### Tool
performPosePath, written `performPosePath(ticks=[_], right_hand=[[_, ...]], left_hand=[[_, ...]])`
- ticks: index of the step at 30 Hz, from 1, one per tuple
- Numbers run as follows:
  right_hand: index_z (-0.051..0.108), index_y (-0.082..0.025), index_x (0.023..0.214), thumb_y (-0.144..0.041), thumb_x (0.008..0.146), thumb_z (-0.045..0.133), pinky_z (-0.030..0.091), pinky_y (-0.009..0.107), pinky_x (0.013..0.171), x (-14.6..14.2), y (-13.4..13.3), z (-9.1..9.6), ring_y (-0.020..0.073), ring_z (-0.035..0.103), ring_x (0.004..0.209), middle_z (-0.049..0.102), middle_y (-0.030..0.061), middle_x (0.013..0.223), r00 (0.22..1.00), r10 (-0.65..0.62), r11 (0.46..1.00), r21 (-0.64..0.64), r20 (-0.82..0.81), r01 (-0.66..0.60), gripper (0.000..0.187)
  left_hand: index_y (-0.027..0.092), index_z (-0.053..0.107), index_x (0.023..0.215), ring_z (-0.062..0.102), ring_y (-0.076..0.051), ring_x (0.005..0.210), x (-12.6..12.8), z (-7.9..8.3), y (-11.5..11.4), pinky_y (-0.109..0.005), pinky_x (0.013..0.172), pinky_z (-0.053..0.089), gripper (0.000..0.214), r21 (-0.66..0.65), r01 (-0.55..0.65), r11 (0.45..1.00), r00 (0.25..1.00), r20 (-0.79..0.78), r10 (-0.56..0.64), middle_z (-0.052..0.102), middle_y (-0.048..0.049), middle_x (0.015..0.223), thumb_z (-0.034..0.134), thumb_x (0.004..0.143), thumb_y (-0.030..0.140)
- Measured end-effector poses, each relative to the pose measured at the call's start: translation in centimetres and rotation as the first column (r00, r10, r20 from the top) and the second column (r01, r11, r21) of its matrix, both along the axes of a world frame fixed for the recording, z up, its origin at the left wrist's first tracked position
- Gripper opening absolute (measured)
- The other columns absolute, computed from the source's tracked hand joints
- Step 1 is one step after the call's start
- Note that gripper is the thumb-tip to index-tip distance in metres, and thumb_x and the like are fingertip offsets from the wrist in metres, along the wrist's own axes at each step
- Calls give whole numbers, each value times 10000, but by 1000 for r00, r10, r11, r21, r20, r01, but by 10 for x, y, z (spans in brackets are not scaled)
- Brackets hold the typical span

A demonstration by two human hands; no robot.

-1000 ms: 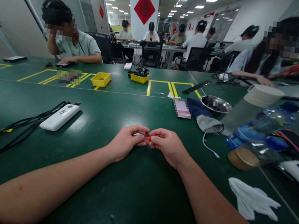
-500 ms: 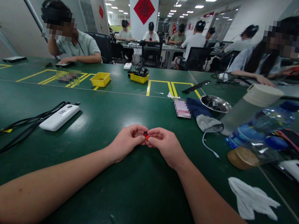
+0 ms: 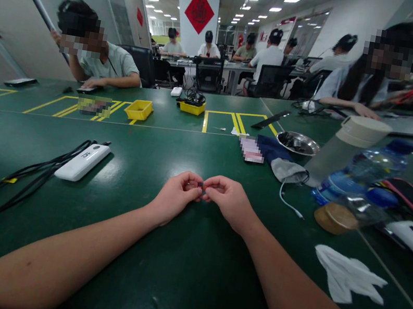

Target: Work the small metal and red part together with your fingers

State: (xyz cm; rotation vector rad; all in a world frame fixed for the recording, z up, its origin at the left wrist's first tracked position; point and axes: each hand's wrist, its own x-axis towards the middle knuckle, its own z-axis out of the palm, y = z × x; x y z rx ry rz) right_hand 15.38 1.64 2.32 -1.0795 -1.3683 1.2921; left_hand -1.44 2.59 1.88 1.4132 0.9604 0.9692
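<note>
My left hand (image 3: 175, 197) and my right hand (image 3: 230, 200) meet fingertip to fingertip over the green table (image 3: 178, 276). Both pinch one tiny dark part (image 3: 201, 186) between thumbs and forefingers; it is mostly hidden by the fingers and too small to name. Both forearms rest low over the table, reaching in from the near edge.
A white power bank (image 3: 83, 161) with black cables (image 3: 14, 191) lies at the left. To the right are a grey pouch (image 3: 286, 170), a metal bowl (image 3: 297, 143), bottles (image 3: 362, 172), a wooden lid (image 3: 334, 218) and a crumpled tissue (image 3: 348, 276). Yellow trays (image 3: 139, 109) and several seated people are farther back.
The small part showed an orange-red end earlier; now the fingers close over it and only a dark bit shows. The hands have barely shifted.
</note>
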Motion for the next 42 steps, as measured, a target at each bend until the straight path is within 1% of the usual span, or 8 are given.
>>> performPosePath(ticks=[5,10,15,18,23,31,36,42], right_hand=[[684,-145,854,-179,703,665,517,299,703,4,5,-3,155,664,700,702,41,743,990,-83,995,-61,-113,76,156],[687,-151,860,-169,713,643,480,280,627,6,5,-2,128,613,619,673,20,702,984,-47,997,-74,-172,34,155],[700,-137,827,-162,717,642,482,286,668,5,3,1,132,612,646,665,25,668,977,-42,995,-94,-207,23,127],[703,-136,863,-172,714,665,492,281,663,4,2,4,122,613,648,690,40,743,971,-27,995,-101,-237,3,158],[704,-131,872,-238,764,663,525,290,662,2,1,3,133,644,663,696,56,756,976,16,990,-134,-216,-45,157],[701,-113,852,-140,805,597,567,330,775,4,5,0,173,696,765,713,104,808,972,-86,963,-269,-217,25,118],[704,-100,870,-62,774,564,569,336,793,4,6,-2,179,701,778,718,120,846,966,-84,962,-274,-246,14,175],[710,-110,876,-83,755,620,578,311,750,4,6,-4,171,701,768,719,105,837,970,-68,968,-251,-232,8,153]], left_hand=[[143,618,998,611,-103,684,0,1,0,-238,683,486,216,-56,-16,998,997,75,20,669,-32,822,628,787,185],[143,628,1034,627,-104,688,-1,0,1,-237,681,503,252,-103,-3,995,989,146,18,683,-53,860,647,795,220],[119,655,1025,652,-115,720,-1,-2,3,-246,715,530,245,-161,-26,987,985,167,53,697,-87,905,641,801,218],[110,659,1047,664,-125,745,-1,-3,4,-254,741,540,261,-190,-31,981,981,184,67,708,-106,931,632,806,208],[103,665,1065,681,-150,791,-1,-3,4,-278,781,549,275,-195,-17,981,978,198,57,717,-116,927,632,812,207],[122,671,1086,689,-149,849,1,-3,3,-252,788,549,288,-202,-54,978,982,166,89,721,-113,991,641,808,188],[130,675,1095,682,-142,839,0,-4,3,-258,792,550,297,-173,-57,983,985,151,83,719,-108,1005,645,806,194],[130,671,1085,681,-144,840,0,-2,1,-264,789,544,297,-155,-56,986,988,134,77,719,-103,991,660,797,203]])
